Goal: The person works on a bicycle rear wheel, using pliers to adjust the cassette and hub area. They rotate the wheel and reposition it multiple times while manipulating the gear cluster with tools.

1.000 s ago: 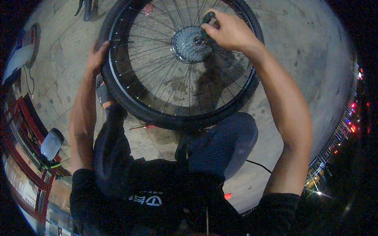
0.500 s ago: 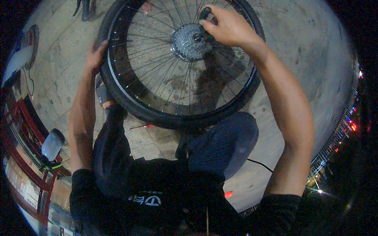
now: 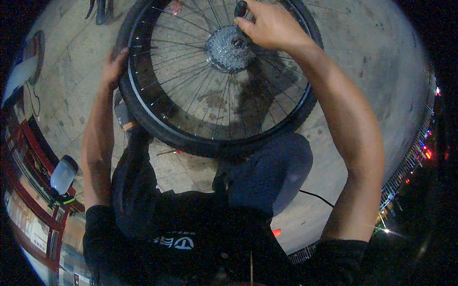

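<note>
Black rubber bike wheel (image 3: 191, 144) sat between both hands, its top cut off by the view. Left hand (image 3: 113, 70) was on the tire's side, kinda blurry, fingers hidden, so couldn't tell if it really gripped. Right hand (image 3: 269, 26) had some dark little thing (image 3: 241, 8) pinched thumb-to-finger, no clue what. Gears (image 3: 220, 51) sat just below-left of that hand.

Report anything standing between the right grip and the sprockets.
Nothing visible stands between the right grip and the sprockets; it pinches a dark object. Whether grip and sprockets touch is unclear.
</note>
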`<state>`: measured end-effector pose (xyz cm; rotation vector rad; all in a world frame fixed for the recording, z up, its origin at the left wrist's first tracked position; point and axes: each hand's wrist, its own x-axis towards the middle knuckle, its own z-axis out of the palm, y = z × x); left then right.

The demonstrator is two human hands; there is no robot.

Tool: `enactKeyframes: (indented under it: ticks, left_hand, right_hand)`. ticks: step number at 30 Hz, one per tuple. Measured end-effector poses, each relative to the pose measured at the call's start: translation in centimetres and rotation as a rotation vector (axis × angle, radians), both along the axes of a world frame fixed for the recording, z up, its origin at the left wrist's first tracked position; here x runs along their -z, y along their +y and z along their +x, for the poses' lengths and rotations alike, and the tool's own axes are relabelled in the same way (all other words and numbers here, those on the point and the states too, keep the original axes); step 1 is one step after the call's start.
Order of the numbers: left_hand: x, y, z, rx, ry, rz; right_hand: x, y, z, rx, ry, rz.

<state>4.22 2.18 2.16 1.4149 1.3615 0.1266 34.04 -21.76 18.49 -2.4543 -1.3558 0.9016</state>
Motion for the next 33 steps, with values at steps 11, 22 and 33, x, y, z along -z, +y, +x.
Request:
enactKeyframes:
  ticks: [11, 22, 33]
  left_hand:
    - [3.7, 3.1, -1.4, 0.09, -0.026, 0.011]
    - [2.8, 3.2, -0.7, 0.083, -0.086, -0.022]
    - [6.2, 5.9, -3.0, 0.119, -0.05, -0.021]
  right_hand:
    - [4.7, -0.7, 1.6, -0.155, -0.151, 0.167]
    - [3.6, -0.2, 1.3, -0.188, -0.082, 0.128]
    - [2.9, 0.7, 1.2, -0.41, -0.134, 0.138]
